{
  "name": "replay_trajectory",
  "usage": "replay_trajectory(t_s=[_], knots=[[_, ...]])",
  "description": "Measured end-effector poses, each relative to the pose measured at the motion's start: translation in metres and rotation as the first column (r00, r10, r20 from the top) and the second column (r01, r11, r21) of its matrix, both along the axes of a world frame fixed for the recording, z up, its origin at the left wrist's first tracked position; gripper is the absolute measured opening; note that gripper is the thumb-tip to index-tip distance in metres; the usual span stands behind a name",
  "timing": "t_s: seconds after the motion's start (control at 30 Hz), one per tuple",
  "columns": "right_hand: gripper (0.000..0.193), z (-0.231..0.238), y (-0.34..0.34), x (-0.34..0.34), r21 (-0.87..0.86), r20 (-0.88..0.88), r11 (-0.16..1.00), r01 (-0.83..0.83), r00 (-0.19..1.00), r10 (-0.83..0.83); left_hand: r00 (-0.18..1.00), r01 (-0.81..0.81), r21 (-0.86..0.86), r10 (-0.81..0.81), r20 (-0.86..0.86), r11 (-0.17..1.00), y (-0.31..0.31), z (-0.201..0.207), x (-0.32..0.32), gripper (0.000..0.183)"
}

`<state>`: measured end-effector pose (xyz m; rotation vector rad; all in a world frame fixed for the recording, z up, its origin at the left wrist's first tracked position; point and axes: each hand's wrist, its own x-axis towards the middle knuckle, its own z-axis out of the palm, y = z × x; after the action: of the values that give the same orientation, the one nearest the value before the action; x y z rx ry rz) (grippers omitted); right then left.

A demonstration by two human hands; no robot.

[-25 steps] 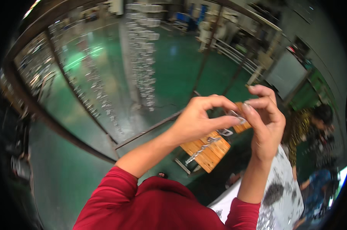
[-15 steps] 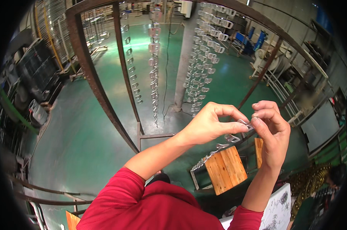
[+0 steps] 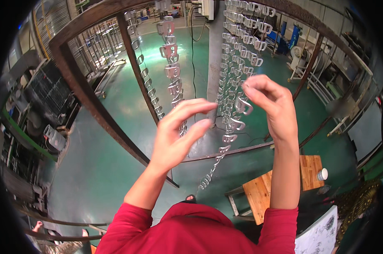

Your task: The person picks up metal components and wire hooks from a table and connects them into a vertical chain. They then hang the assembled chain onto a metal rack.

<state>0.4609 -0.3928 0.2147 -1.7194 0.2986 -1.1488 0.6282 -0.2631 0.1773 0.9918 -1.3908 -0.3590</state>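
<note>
A long strand of linked silver metal rings shaped like buckles [image 3: 229, 139] hangs from my right hand [image 3: 278, 108]. My right thumb and fingers pinch its top end, though the exact piece between them is hidden. From there the strand slants down and left toward my foot. My left hand [image 3: 172, 137] is apart from the strand, its thumb and fingers spread with nothing between them. Behind my hands, similar strands hang in rows: one group of metal pieces [image 3: 171, 70] beyond my left hand, and a denser group [image 3: 242, 38] beyond my right.
A rusty brown metal frame [image 3: 83, 91] surrounds the hanging strands, with a grey column [image 3: 215, 63] behind. Wooden stools [image 3: 255, 190] stand at lower right, one bearing a paper cup [image 3: 323, 174]. Near a white board [image 3: 318, 235] is another person in patterned clothing [image 3: 361, 211].
My hands have parted: the left has let go of the strand's top and moved left. The right has risen with the strand toward the hanging rows. The view has shifted too.
</note>
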Motion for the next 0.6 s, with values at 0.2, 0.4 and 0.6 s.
replay_trajectory(t_s=[0.2, 0.4, 0.6], knots=[[0.019, 0.021, -0.04, 0.063, -0.083, 0.044, 0.991, 0.102, 0.994, -0.098, 0.961, -0.264, -0.174, 0.274, 0.038, 0.949, 0.035, 0.006, 0.049, 0.025], [0.027, 0.039, -0.091, 0.128, -0.137, 0.121, 0.98, 0.142, 0.985, -0.126, 0.856, -0.463, -0.272, 0.505, 0.11, 0.844, 0.053, 0.003, 0.081, 0.024], [0.024, 0.063, -0.144, 0.173, -0.166, 0.153, 0.98, -0.111, 0.979, 0.137, 0.745, -0.633, -0.303, 0.667, 0.012, 0.712, 0.051, 0.001, 0.069, 0.017]])
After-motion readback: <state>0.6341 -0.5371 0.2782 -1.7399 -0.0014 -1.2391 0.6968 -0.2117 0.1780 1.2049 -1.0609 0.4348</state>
